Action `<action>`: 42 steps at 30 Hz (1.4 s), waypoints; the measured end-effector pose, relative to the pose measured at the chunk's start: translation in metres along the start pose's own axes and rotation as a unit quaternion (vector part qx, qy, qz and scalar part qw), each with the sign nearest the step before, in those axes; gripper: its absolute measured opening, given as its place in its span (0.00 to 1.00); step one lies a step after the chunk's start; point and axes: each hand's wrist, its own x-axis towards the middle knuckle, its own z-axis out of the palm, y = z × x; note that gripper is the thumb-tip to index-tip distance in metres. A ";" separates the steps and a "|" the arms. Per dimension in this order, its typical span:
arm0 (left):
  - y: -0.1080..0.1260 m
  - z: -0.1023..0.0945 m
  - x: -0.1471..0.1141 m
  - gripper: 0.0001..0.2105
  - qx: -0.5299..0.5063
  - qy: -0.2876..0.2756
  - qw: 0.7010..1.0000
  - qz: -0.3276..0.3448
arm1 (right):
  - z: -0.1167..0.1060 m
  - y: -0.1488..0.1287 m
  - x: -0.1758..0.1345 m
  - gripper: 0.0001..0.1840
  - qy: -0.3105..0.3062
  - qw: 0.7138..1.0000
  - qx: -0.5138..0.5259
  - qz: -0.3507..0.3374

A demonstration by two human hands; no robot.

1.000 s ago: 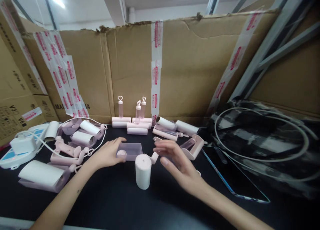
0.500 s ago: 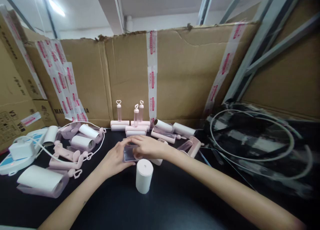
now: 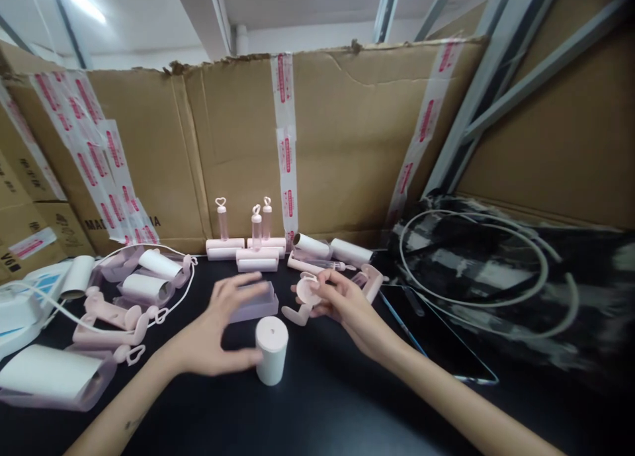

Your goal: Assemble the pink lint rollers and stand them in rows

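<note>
My left hand (image 3: 215,330) has its fingers spread and holds nothing, reaching over a translucent lilac case (image 3: 262,304). Its thumb is at the left side of an upright white roll (image 3: 272,355); whether they touch I cannot tell. My right hand (image 3: 342,300) pinches a pale pink plastic holder part (image 3: 307,292) with a round disc end, just right of the case. The lower end of that part points toward the table; the rest is partly hidden by the fingers.
Pink rollers with heart-topped handles (image 3: 256,228) stand by the cardboard wall (image 3: 238,145). White rolls and pink parts (image 3: 106,310) lie left, beside a power strip (image 3: 32,310). At right are a tablet (image 3: 436,337) and a coiled white cable (image 3: 404,264).
My hands have moved apart. The left has let go of the lilac case and opened near the white roll; the right has moved right and taken the pink part. The view has shifted right.
</note>
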 end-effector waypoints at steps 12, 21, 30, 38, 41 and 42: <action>0.013 0.022 0.011 0.16 -0.556 0.133 0.777 -0.263 | -0.001 -0.011 -0.002 0.15 -0.002 0.998 0.055 0.016; 0.030 0.047 0.008 0.20 -0.667 0.100 0.692 -0.256 | 0.009 0.007 -0.004 0.17 -0.025 0.994 0.100 -0.020; 0.006 0.073 0.004 0.29 -0.311 0.060 0.930 -0.185 | 0.010 -0.007 -0.024 0.17 -0.158 0.885 -0.336 -0.280; 0.013 0.072 0.004 0.25 -0.318 0.046 0.935 -0.151 | 0.017 -0.006 -0.029 0.20 -0.189 0.819 -0.442 -0.313; 0.013 0.072 0.003 0.26 -0.324 0.036 0.935 -0.142 | 0.018 -0.005 -0.029 0.21 -0.173 0.786 -0.468 -0.365; 0.013 0.072 0.003 0.26 -0.325 0.033 0.935 -0.139 | 0.018 -0.004 -0.029 0.22 -0.167 0.779 -0.469 -0.381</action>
